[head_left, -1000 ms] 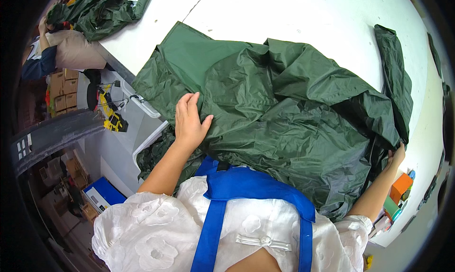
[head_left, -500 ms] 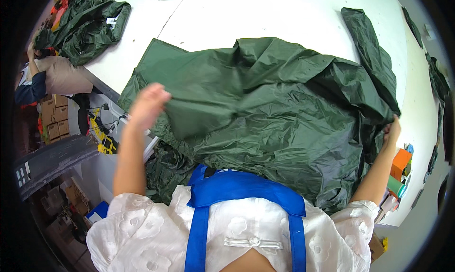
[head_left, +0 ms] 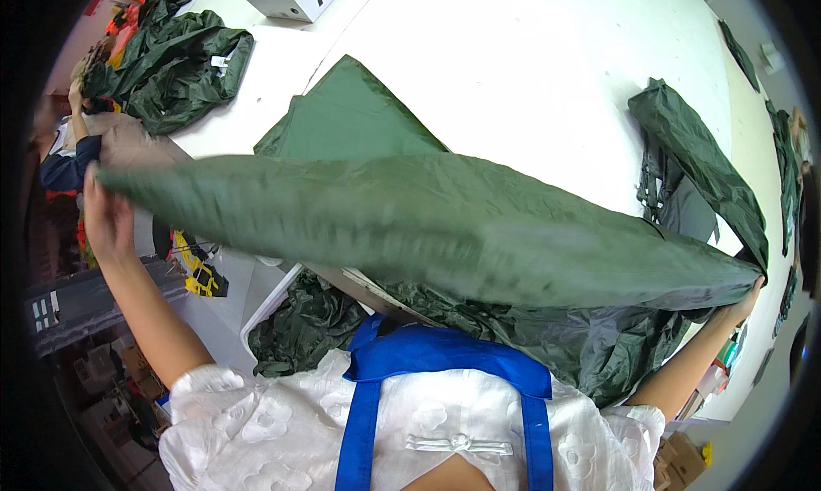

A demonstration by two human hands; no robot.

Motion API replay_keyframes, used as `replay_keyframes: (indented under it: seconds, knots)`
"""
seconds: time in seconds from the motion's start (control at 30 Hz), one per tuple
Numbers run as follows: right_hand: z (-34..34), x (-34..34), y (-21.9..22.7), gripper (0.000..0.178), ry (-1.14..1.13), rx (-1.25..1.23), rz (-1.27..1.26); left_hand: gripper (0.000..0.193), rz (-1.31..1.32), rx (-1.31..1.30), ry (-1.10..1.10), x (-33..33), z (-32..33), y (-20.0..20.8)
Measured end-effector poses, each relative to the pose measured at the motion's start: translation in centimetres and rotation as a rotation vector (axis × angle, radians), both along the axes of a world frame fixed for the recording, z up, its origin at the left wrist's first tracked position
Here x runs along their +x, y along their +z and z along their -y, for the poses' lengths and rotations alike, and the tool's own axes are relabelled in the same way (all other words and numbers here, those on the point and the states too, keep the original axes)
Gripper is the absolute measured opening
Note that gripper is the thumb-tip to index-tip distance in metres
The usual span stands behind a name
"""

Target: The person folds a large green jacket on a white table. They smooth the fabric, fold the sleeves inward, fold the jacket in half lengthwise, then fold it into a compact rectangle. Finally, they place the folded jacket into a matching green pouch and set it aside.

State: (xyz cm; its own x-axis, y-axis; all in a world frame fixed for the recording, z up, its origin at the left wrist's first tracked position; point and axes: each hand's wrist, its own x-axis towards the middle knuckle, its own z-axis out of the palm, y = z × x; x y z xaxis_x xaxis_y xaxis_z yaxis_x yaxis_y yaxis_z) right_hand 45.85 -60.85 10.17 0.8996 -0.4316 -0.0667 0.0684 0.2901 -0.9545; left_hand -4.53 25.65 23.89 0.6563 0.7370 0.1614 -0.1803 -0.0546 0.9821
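A dark green raincoat [head_left: 445, 226] of thin, shiny cloth is pulled taut across in front of me. At the far left my left hand [head_left: 109, 217] pinches one end of its edge, somewhat blurred. My right hand [head_left: 746, 303] is closed on the other end at the right. Beyond my right hand a sleeve-like strip [head_left: 701, 149] of the cloth runs up the table. A pointed flat panel [head_left: 359, 115] of it lies behind the stretched part. Creased folds hang down toward my blue apron [head_left: 449, 358].
The white table [head_left: 513, 80] stretches ahead. At the upper left lie more green garments [head_left: 184, 72], with another person's arm [head_left: 79, 119] beside them. A white box [head_left: 295, 3] stands at the back. Crumpled green cloth [head_left: 304, 324] fills a white-rimmed bin below the table edge.
My left hand has swung out to the left and now holds the cloth's edge. The raincoat, spread in folds before, is stretched and lifted between both hands. My right hand moved slightly outward and nearer.
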Motion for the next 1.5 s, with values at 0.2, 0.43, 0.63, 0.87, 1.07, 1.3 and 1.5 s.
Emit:
replay_keyframes:
  seconds: [0.2,0.43,0.63,0.87,1.07,1.3,1.5]
  knots:
    - [5.5,14.7,-1.8,0.036,0.020,-0.149,0.163,0.055,0.042,0.282,-0.254,28.9,-2.9,3.5]
    - [-18.2,8.4,-4.1,0.076,0.369,-0.745,-0.023,0.070,-0.457,1.199,0.077,38.2,2.0,-12.7]
    - [-19.2,-8.2,-10.5,0.061,0.517,-1.455,-0.146,0.086,-1.080,1.042,0.026,22.7,4.3,-28.5]
    - [-15.7,-22.9,-11.0,0.069,0.439,-1.799,-0.238,0.097,-1.423,0.387,0.476,12.1,0.3,-33.5]
    - [-3.4,-28.6,-13.6,0.077,-0.111,-1.772,-0.735,0.029,-0.727,-0.259,0.095,9.3,-5.0,-30.7]
    - [-0.4,-36.1,-15.1,0.082,0.032,-0.806,-0.822,0.061,-1.079,0.703,0.707,8.4,-11.8,-28.4]
    - [-5.7,-39.9,-14.2,0.045,-0.140,0.127,-0.764,0.071,-0.490,0.989,-0.749,13.9,23.0,-24.6]
